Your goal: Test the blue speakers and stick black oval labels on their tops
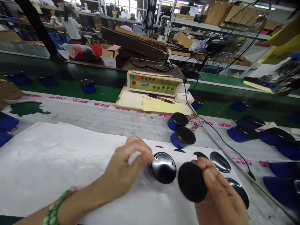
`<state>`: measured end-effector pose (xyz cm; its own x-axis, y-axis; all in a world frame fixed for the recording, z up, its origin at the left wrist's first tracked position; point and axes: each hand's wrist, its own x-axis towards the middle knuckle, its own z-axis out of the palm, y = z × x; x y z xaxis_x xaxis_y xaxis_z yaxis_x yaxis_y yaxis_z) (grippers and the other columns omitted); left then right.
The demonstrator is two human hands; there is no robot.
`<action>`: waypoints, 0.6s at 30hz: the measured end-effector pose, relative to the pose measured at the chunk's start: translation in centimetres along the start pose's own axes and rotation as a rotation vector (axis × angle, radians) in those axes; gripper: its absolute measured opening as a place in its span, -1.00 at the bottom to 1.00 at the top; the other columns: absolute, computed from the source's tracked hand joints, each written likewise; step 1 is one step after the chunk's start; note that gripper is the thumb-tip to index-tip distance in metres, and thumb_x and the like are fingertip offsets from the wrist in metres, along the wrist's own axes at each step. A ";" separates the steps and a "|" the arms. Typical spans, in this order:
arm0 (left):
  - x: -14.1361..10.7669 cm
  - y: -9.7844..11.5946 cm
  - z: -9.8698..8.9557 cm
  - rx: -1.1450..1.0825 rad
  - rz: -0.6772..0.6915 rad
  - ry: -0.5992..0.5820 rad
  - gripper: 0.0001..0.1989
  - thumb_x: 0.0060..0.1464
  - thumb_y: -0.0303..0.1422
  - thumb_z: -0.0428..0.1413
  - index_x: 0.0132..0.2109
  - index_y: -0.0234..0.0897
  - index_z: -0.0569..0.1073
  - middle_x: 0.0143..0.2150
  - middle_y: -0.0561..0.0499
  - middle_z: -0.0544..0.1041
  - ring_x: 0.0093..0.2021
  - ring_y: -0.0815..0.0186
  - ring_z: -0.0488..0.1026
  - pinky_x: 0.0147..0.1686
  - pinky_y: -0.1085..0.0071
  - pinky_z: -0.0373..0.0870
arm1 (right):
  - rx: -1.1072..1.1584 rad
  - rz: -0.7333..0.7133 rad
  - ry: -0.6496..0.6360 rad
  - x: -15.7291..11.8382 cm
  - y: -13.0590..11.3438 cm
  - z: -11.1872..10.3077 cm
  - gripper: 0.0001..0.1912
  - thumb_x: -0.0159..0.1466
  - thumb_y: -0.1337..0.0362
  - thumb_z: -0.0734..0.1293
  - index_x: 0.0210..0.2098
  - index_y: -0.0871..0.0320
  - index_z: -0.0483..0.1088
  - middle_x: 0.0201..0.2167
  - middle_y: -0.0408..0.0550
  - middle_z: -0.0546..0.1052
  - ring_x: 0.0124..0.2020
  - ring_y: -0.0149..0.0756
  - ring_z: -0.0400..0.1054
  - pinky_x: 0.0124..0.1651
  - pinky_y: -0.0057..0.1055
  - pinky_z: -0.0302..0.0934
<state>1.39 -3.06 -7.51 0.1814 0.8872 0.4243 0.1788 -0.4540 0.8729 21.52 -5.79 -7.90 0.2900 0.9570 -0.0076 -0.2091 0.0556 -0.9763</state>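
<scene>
A matte black disc (192,182) is pinched at its right edge by the thumb and fingers of my right hand (219,190). Left of it, a shiny black-topped round piece (164,167) sits over the white sheet (70,162). My left hand (128,165) is at that piece's upper left edge, thumb and index fingertips close together and blurred; whether they hold something is too small to tell. Glossy black discs (220,162) lie on the sheet behind and beside my right hand. Two blue cylinders with black tops (182,137) stand just beyond the sheet.
A control box (154,83) with buttons stands on a board (133,100) at the back centre. A black cable (215,132) runs down the right side, near several blue cylinders (276,136). Farther back, a person (71,26) is near shelves.
</scene>
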 end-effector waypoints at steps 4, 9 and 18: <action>0.2 -1.2 -0.8 0.073 -0.169 0.023 -0.68 0.18 -0.15 0.07 0.05 -0.07 0.32 0.00 -0.02 0.40 -0.02 0.28 0.37 -0.01 0.33 0.30 | -0.017 -0.011 0.081 0.8 0.3 -0.3 -0.73 0.08 0.13 0.47 -0.54 0.12 0.36 -0.32 -0.14 0.28 -0.27 -0.33 0.17 -0.30 -0.49 0.16; 0.5 -1.3 -0.1 0.323 -0.003 -0.531 -0.28 -0.06 -0.04 0.23 0.23 -0.03 0.23 0.31 -0.13 0.15 0.28 -0.01 0.11 0.21 0.04 0.12 | 0.075 0.082 0.008 1.0 0.6 0.1 -0.81 0.20 0.13 0.38 -0.41 0.10 0.38 -0.36 -0.14 0.25 -0.35 -0.36 0.15 -0.31 -0.45 0.20; 0.0 -1.9 0.6 0.205 -0.255 -0.517 -0.11 -0.14 -0.07 0.30 0.30 -0.09 0.11 0.17 -0.04 0.39 0.18 0.15 0.30 0.17 0.22 0.26 | 0.015 0.119 0.003 0.7 0.8 0.2 -0.74 0.20 0.13 0.37 -0.49 0.13 0.31 -0.32 -0.12 0.24 -0.31 -0.32 0.15 -0.31 -0.42 0.19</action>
<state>1.61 -2.24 -9.31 0.5450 0.8384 -0.0089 0.4513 -0.2844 0.8459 21.39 -5.00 -8.65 0.2648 0.9563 -0.1239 -0.2560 -0.0542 -0.9652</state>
